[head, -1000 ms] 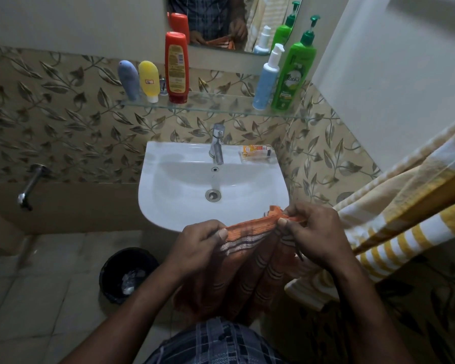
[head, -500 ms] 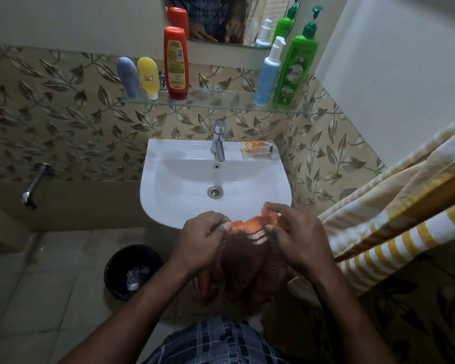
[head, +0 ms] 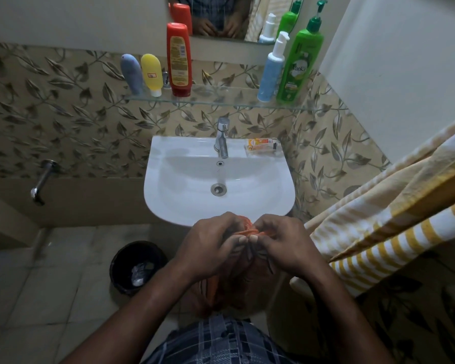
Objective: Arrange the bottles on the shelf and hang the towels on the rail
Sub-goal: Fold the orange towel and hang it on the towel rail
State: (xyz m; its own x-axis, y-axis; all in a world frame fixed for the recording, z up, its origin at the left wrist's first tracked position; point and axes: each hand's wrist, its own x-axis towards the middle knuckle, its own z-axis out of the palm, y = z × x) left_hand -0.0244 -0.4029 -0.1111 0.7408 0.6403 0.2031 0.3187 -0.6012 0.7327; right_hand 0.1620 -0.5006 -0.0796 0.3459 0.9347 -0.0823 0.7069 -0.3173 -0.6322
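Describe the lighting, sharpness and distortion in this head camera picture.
Head view: dim warm light, brightest on the white sink; the left hand, right hand and orange towel sit in shadow and look slightly soft; the wide-angle lens bows the glass shelf; no strong glare.

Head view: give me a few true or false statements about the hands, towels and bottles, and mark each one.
1. The left hand and right hand both grip the orange towel. True.
2. The red bottle lies in the sink. False: it stands on the shelf.
3. The green bottle stands at the shelf's right end. True.
4. The bin sits on the shelf. False: it stands on the floor, left of the hands.
5. The yellow towel hangs at the right. True.
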